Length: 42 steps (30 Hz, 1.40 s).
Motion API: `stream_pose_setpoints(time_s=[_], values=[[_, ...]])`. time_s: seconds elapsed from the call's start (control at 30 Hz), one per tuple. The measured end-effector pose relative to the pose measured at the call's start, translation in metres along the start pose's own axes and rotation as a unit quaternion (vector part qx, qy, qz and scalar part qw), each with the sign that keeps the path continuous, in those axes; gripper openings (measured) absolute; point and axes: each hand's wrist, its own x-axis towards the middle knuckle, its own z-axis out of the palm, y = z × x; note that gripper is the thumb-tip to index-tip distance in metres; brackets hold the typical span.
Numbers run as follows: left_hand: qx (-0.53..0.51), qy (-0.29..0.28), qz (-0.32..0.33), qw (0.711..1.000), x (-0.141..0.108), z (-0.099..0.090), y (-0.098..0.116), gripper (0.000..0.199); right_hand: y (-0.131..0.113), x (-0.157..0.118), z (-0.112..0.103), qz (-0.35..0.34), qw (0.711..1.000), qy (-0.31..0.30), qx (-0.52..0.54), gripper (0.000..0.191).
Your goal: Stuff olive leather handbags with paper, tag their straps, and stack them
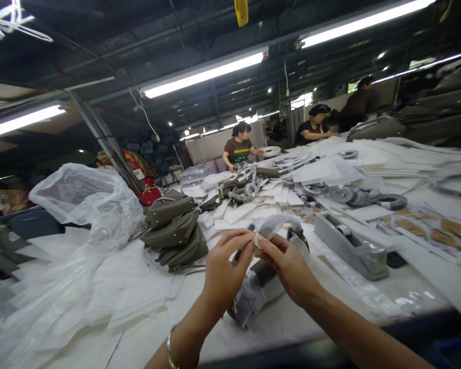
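Note:
Near the middle of the table, my left hand (pixel 228 264) and my right hand (pixel 292 261) meet at the fingertips. Both pinch a small whitish piece (pixel 257 240), too small to name for certain. It is at the edge of a strap loop (pixel 278 225) covered in clear wrapping. Below and between my hands lies a dark olive rolled part (pixel 263 271), with crumpled clear plastic (pixel 249 297) around its lower left end. A grey tape dispenser (pixel 349 246) stands to the right of my right hand.
Folded olive bags (pixel 174 230) are piled to the left, beside a big clear plastic bag (pixel 95 205) and white sheets (pixel 111 287). Coiled straps (pixel 341 193) and more white sheets cover the far side. A person (pixel 240 148) works across the table, with others farther right.

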Motion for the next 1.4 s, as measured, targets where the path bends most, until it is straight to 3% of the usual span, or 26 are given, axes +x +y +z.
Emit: stream_pose_setpoints(time_s=[0.1,0.17,0.33,0.4,0.5,0.6,0.67,0.7,0.73,0.8,0.87,1.03,1.17,1.27,1.4], values=[[-0.074,-0.076,-0.107,0.989,0.01,-0.005,0.0,0.025,-0.003,0.003,-0.006,-0.006,1.0,-0.011,-0.021,0.026],[-0.106,-0.112,-0.142,0.978,0.016,-0.004,-0.001,0.026,-0.004,0.005,-0.008,-0.008,0.999,-0.014,-0.028,0.025],[-0.152,-0.091,-0.183,0.967,0.016,0.009,-0.011,0.029,-0.008,0.005,-0.007,-0.027,0.996,-0.023,-0.08,0.027],[-0.165,-0.081,-0.208,0.961,0.013,0.013,-0.015,0.033,-0.011,0.009,-0.018,-0.028,0.987,-0.049,-0.15,0.03],[-0.171,-0.071,-0.246,0.952,0.009,0.014,-0.019,0.038,-0.021,0.019,-0.072,-0.077,0.946,-0.031,-0.314,0.031],[-0.171,-0.057,-0.262,0.948,0.008,0.012,-0.023,0.041,-0.035,0.028,-0.165,-0.149,0.837,0.121,-0.512,0.027],[-0.181,-0.057,-0.266,0.945,0.009,0.013,-0.025,0.043,-0.045,0.032,-0.228,-0.102,0.758,0.225,-0.604,0.024],[-0.186,-0.057,-0.268,0.944,0.009,0.014,-0.026,0.044,-0.049,0.032,-0.254,-0.054,0.734,0.259,-0.625,0.024],[-0.19,-0.055,-0.269,0.943,0.01,0.015,-0.027,0.045,-0.052,0.033,-0.276,-0.031,0.728,0.274,-0.627,0.024],[-0.195,-0.045,-0.27,0.942,0.011,0.018,-0.026,0.046,-0.054,0.032,-0.302,0.018,0.733,0.28,-0.619,0.028],[-0.199,-0.036,-0.275,0.94,0.013,0.019,-0.024,0.046,-0.054,0.031,-0.312,0.053,0.753,0.275,-0.596,0.033],[-0.202,-0.038,-0.287,0.936,0.015,0.017,-0.016,0.048,-0.061,0.02,-0.309,0.068,0.802,0.291,-0.517,0.042],[-0.195,-0.046,-0.287,0.937,0.015,0.017,-0.017,0.046,-0.074,-0.005,-0.302,0.055,0.845,0.293,-0.443,0.042],[-0.191,-0.047,-0.281,0.939,0.015,0.018,-0.02,0.048,-0.069,-0.026,-0.301,0.093,0.887,0.298,-0.34,0.04],[-0.195,-0.048,-0.278,0.939,0.015,0.02,-0.022,0.05,-0.046,-0.048,-0.311,0.127,0.874,0.34,-0.324,0.032]])
